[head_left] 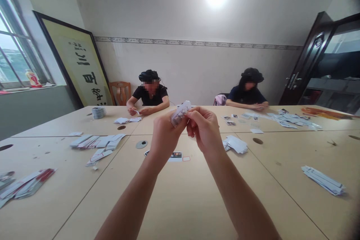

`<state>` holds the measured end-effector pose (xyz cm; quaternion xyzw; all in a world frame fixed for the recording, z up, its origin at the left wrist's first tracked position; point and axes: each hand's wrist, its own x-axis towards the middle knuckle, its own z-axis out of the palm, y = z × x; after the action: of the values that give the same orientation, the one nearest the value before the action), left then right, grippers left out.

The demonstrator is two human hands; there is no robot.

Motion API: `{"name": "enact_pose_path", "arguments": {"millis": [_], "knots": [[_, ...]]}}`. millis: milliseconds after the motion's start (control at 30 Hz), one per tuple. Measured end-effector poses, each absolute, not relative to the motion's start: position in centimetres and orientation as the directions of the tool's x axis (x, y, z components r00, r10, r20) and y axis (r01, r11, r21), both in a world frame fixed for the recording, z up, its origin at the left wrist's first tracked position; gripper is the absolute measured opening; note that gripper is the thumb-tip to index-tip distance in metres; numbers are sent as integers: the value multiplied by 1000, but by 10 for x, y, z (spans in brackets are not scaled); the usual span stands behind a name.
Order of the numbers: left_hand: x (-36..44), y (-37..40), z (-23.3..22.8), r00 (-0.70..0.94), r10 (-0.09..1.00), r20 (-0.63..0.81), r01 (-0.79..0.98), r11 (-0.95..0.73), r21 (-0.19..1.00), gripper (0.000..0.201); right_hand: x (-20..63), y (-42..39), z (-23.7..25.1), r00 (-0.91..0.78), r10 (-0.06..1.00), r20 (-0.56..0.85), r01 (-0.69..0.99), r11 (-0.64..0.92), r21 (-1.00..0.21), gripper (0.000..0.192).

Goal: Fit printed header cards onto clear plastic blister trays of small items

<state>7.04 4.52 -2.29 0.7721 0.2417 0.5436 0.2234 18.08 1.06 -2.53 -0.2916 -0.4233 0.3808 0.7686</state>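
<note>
Raised above the table's middle, my left hand (166, 132) is closed round a small translucent plastic bag (180, 114) with whitish patches. My right hand (206, 127) pinches the bag's right edge between thumb and fingertips. What is inside the bag is too unclear to tell. Below my wrists, partly hidden by my left arm, lie dark printed cards (176, 155) and a small red-bordered label (186, 159). Just right of my right forearm sits a loose pile of white packets (236, 144).
On the pale table (174, 210), stacked folded cards (97, 141), red-and-white cards (29, 183) and a round stack (98, 112) lie left. A white bundle (323, 180) and scattered packets (291, 119) lie right. Two people sit opposite; the left one (150, 93) holds paper. Cable holes (258, 141) pierce the tabletop.
</note>
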Motion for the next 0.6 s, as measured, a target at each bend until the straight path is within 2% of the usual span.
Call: {"name": "enact_pose_path", "arguments": {"millis": [233, 400, 500, 567, 600], "knots": [[61, 55, -18, 196, 630, 751, 165, -777, 608, 34, 180, 12, -28, 358, 805, 474, -279, 576, -768, 10], [54, 56, -15, 240, 659, 713, 105, -748, 655, 33, 185, 12, -31, 365, 722, 587, -109, 660, -743, 8], [52, 60, -16, 261, 694, 671, 164, -716, 678, 36, 189, 14, -31, 338, 726, 599, -93, 659, -746, 8], [50, 66, -17, 242, 672, 700, 240, -740, 628, 29, 191, 16, -31, 333, 735, 591, -92, 649, -755, 7], [48, 68, -18, 222, 656, 721, 257, -753, 606, 17, 192, 17, -31, 334, 737, 588, -92, 646, -758, 7]]}}
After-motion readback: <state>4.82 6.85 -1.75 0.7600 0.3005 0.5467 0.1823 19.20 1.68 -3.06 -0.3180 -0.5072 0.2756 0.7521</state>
